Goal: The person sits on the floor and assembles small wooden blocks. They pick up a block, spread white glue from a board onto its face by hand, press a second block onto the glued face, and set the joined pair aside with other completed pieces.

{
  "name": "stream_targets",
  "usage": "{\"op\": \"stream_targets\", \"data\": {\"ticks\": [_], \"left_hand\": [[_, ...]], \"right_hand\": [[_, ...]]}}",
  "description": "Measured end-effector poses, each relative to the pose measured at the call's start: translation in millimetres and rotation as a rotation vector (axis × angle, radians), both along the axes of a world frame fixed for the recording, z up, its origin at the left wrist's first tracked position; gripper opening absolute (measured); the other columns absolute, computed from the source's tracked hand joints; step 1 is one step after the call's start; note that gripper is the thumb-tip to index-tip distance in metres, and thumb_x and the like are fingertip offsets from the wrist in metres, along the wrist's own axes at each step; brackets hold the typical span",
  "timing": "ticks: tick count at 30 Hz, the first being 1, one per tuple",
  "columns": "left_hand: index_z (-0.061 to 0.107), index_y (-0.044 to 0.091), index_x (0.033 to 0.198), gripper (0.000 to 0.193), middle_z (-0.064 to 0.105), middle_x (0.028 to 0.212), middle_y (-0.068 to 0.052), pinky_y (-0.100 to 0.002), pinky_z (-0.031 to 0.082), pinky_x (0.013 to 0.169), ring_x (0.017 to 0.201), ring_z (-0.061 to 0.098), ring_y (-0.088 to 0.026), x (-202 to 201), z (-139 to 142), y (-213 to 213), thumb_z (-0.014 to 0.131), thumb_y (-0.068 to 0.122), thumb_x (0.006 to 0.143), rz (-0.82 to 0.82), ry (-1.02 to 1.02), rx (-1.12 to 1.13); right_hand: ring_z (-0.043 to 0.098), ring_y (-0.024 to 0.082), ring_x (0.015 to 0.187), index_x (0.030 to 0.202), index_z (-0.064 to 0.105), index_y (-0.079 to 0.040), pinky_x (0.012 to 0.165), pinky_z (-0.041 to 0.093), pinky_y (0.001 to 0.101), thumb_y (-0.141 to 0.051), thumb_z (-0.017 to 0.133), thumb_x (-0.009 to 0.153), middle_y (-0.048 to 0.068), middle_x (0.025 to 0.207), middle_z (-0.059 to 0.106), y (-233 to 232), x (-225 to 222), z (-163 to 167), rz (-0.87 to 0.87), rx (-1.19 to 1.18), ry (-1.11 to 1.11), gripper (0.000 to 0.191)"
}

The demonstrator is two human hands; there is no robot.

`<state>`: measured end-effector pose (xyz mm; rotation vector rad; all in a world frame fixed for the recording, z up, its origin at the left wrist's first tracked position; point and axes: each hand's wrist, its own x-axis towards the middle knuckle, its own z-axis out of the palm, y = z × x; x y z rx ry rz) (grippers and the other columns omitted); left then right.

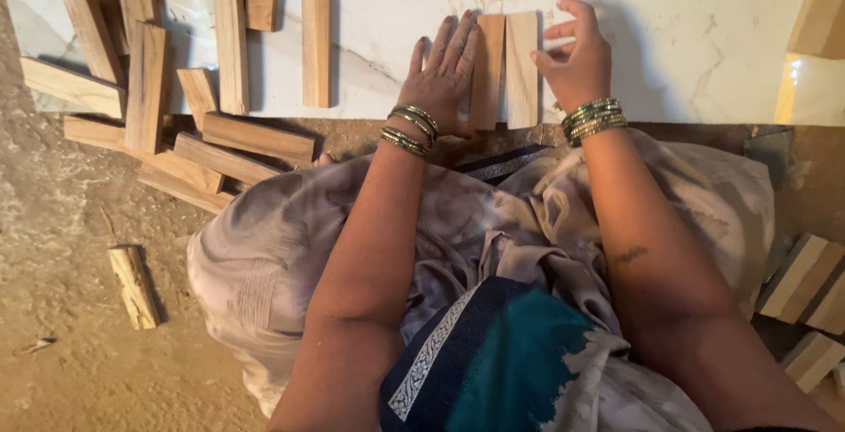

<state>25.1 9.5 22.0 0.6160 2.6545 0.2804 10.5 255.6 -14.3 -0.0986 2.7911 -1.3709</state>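
Note:
Two short wooden blocks lie side by side on a white marble slab (687, 36): the left block (487, 71) and the right block (522, 67). My left hand (443, 71) lies flat on the slab with its fingers spread, touching the left block's edge. My right hand (576, 58) curls against the right block's outer edge, thumb and fingers apart. Both wrists wear green and gold bangles. Neither hand grips a block.
A lone block (316, 47) stands apart on the slab. A loose heap of several wooden blocks (167, 89) covers the upper left. One rough piece (134, 286) lies on the dirt floor. More blocks (805, 287) sit at the right edge. Patterned cloth (493, 247) covers my lap.

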Motion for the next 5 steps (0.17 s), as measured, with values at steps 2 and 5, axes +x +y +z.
{"op": "stream_targets", "data": {"ticks": [2,5], "left_hand": [[-0.003,0.01,0.161,0.163,-0.004,0.171,-0.008,-0.057,0.016,0.128,0.158,0.002,-0.028,-2.4,1.5,-0.8,0.095,0.066,0.044,-0.001,-0.008,0.002],[-0.003,0.012,0.163,0.165,-0.002,0.171,-0.006,-0.058,0.014,0.129,0.159,0.003,-0.028,-4.6,5.9,0.2,0.094,0.069,0.042,-0.013,-0.011,0.003]], "right_hand": [[0.077,0.017,0.085,0.14,0.051,-0.009,0.071,0.061,0.0279,-0.004,0.084,0.085,0.009,0.111,0.073,-3.2,5.4,3.5,-0.031,0.016,-0.063,0.064],[0.076,0.017,0.084,0.138,0.054,-0.01,0.07,0.061,0.0286,-0.004,0.085,0.085,0.01,0.11,0.073,-8.4,5.6,8.1,-0.042,0.027,-0.036,0.062]]}}
